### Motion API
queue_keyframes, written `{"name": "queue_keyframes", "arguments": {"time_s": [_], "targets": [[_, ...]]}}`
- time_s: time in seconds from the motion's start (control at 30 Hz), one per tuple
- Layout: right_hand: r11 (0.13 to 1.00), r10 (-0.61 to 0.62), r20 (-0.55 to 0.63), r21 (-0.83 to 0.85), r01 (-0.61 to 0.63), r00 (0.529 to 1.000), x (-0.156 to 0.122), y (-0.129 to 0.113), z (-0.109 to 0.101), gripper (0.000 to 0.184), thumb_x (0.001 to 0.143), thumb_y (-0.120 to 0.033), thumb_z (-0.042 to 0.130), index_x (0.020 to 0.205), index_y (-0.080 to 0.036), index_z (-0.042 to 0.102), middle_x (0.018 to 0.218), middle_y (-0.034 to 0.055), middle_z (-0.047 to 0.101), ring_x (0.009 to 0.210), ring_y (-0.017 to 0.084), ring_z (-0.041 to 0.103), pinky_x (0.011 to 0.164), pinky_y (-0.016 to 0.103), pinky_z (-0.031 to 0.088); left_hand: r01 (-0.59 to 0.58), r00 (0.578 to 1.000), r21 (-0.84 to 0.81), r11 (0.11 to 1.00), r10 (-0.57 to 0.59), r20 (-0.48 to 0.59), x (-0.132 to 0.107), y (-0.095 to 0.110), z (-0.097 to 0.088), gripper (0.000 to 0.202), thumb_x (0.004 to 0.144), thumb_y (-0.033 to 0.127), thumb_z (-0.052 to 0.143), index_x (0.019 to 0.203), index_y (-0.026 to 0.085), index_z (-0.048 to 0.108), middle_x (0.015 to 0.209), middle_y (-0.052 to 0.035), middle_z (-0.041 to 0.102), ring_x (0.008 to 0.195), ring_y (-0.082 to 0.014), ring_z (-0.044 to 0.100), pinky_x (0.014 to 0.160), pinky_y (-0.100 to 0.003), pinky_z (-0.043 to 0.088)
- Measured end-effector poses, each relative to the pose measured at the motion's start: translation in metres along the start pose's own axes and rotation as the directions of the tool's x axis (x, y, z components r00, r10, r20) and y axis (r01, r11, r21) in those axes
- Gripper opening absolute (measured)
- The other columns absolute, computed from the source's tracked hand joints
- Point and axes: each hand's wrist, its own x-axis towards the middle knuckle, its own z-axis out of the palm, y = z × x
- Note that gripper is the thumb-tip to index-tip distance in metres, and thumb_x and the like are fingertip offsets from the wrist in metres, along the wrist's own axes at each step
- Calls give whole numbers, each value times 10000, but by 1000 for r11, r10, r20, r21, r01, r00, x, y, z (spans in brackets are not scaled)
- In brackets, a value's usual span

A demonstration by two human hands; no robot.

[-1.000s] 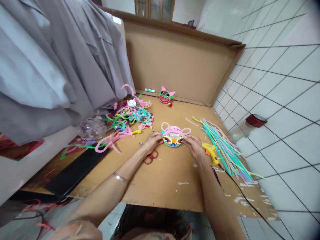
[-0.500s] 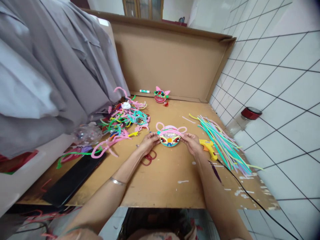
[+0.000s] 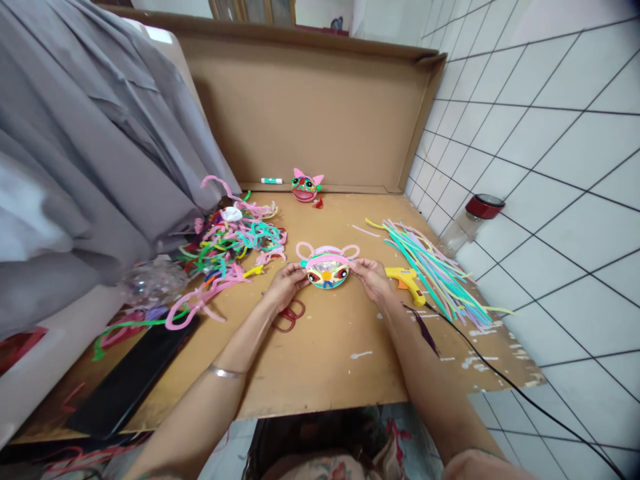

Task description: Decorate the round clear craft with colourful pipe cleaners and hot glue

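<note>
Your left hand [image 3: 287,283] is partly closed, its thumb and fingertips pinching one side edge of a small round animal-face piece with two pink looped ears and a shiny, clear-looking upper part [image 3: 327,272]; your right hand [image 3: 370,277] grips the opposite edge in the same way, its fingers gently bent. The face sits between your two hands, above the middle of the worn, paint-spotted brown tabletop [image 3: 325,373]; whether it touches the surface you cannot tell from this angle. Its ears are fuzzy open loops, a soft pink band crosses its brow, and below are red-rimmed eyes, a rounded orange nose and a blue-green lower rim. Just beside your left wrist lie smooth, dark red looped handles [image 3: 289,313], partly covered by your hand and forearm. Near your right hand rests a yellow plastic glue gun with an orange trigger [image 3: 410,283], its thin black cable [image 3: 500,370] curving off the table edge. Beyond it spreads a bundle of straight, fuzzy turquoise, pink and yellow stems [image 3: 435,267]. To the left stands a tangled heap of bent, many-coloured fuzzy stems [image 3: 235,233]. At the back, against the smooth brown cardboard panel [image 3: 310,113], sits another small face with pointed pink ears and a red tassel [image 3: 304,187], next to a white-and-green tube [image 3: 271,181].
</note>
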Motion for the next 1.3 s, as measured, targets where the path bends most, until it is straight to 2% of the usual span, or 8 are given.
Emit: {"name": "queue_keyframes", "arguments": {"time_s": [0.23,0.5,0.67,0.83,0.93,1.17,1.3], "targets": [[998,14,-73,55,-10,997,1,7,3,294,383,-352,897,509,-211,671,561,-33,648,603,108,538,700,277,439,8,1000,-6,1000,-8,9,0,0,-1,309,513,177,833,708,140,597,695,10,639,664,-96,618,721,-241,514],[997,23,-55,80,-19,998,4,11,-2,327,398,-321,909,531,-211,631,568,-33,659,607,117,581,721,295,491,-6,1000,-45,999,6,8,1,-3,1,356,488,190,868,714,142,597,680,19,655,639,-94,635,695,-226,529],[981,52,-16,189,-48,999,4,12,-1,378,398,-201,906,673,-208,647,695,-46,702,699,108,641,740,249,521,25,999,-66,998,-23,32,4,-2,-5,321,548,148,854,747,137,602,689,4,673,646,-114,653,688,-249,548],[963,75,47,256,-85,996,6,11,-5,379,460,-108,880,760,-203,669,774,-43,723,757,91,666,754,197,533,74,994,-103,992,-66,86,6,-1,-11,272,607,99,824,769,131,608,722,-10,683,688,-132,675,749,-294,558],[955,90,107,272,-116,990,6,9,-6,362,495,-100,874,772,-213,670,800,-46,736,768,95,674,750,197,546,90,993,-135,987,-79,87,4,1,-9,263,609,102,824,756,143,610,718,1,684,686,-121,672,757,-279,552],[926,165,214,303,-226,963,7,9,-11,231,625,-119,828,718,-225,643,753,-51,732,720,110,674,752,246,565,159,984,-251,955,-134,115,5,1,-1,186,655,153,810,752,138,651,719,-15,691,659,-99,646,661,-199,517],[907,192,184,343,-246,964,7,8,-15,183,688,-112,770,744,-237,650,783,-36,745,760,138,688,809,306,571,207,972,-290,935,-164,166,4,-1,2,129,692,153,777,770,116,681,734,-47,703,669,-104,642,655,-196,503]]}}
